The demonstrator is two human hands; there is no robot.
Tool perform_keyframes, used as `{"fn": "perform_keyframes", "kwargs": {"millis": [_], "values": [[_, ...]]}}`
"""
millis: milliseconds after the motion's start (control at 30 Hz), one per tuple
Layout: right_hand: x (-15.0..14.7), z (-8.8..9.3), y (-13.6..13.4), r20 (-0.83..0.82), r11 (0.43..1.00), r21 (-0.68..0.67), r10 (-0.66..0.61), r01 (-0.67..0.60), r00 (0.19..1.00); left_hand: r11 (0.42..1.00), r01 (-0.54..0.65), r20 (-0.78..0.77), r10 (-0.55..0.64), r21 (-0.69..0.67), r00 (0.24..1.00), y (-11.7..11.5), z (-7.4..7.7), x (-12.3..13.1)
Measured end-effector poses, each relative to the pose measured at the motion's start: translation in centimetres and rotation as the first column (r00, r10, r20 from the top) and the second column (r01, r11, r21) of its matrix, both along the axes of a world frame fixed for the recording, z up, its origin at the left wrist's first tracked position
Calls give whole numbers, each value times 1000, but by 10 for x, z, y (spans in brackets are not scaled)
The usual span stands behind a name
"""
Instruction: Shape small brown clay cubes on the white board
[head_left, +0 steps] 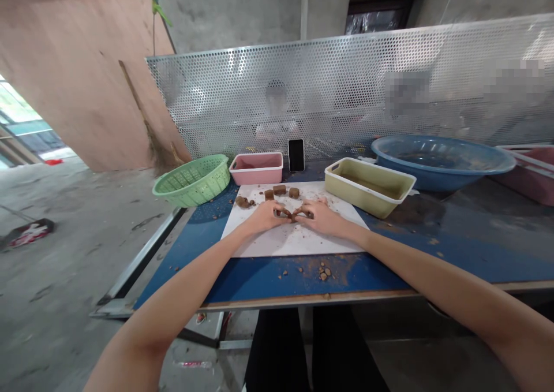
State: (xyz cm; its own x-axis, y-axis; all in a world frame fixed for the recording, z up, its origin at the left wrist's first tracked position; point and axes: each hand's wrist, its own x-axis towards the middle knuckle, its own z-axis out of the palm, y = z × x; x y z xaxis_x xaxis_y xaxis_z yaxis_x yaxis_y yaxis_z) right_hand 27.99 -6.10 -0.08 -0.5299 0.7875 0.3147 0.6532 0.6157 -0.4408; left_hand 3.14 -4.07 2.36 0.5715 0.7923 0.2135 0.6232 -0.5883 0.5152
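Observation:
My left hand (263, 217) and my right hand (324, 217) meet over a white board (259, 246), fingers curled and muddy at the tips. Between them they grip a small piece of brown clay (293, 216), mostly hidden by the fingers. Just beyond the hands lie short clay blocks, among them a left one (269, 195), a longer one (279, 189) and a right one (294, 193). A rough clay lump (242, 202) with crumbs around it sits at the board's upper left.
Behind the board stand a green basket (194, 179), a pink bin (256, 176) and an upright phone (296, 155). To the right are an olive bin (367, 194) holding murky water and a wide blue basin (450, 175). Crumbs (324, 273) dot the blue table. A perforated metal screen (324, 92) rises behind.

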Motion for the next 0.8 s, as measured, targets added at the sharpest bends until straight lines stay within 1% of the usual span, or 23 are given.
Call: {"fn": "perform_keyframes", "kwargs": {"millis": [233,400,533,667,800], "values": [[-1,-2,6,-85,998,-56,15,-20,996,1000,15,2,-15,18,1000,0,-1,1],[-7,2,5,-21,996,-53,-67,66,997,999,37,36,-36,-26,999,1,-3,0],[-9,4,3,17,993,-62,-100,101,995,998,47,54,-45,-43,998,2,-4,-2],[-4,7,2,8,998,-54,-34,34,999,999,33,45,-31,-33,998,0,-3,-1],[5,12,-2,-11,1000,16,12,-12,1000,1000,10,48,-8,-29,999,-2,0,0]]}}
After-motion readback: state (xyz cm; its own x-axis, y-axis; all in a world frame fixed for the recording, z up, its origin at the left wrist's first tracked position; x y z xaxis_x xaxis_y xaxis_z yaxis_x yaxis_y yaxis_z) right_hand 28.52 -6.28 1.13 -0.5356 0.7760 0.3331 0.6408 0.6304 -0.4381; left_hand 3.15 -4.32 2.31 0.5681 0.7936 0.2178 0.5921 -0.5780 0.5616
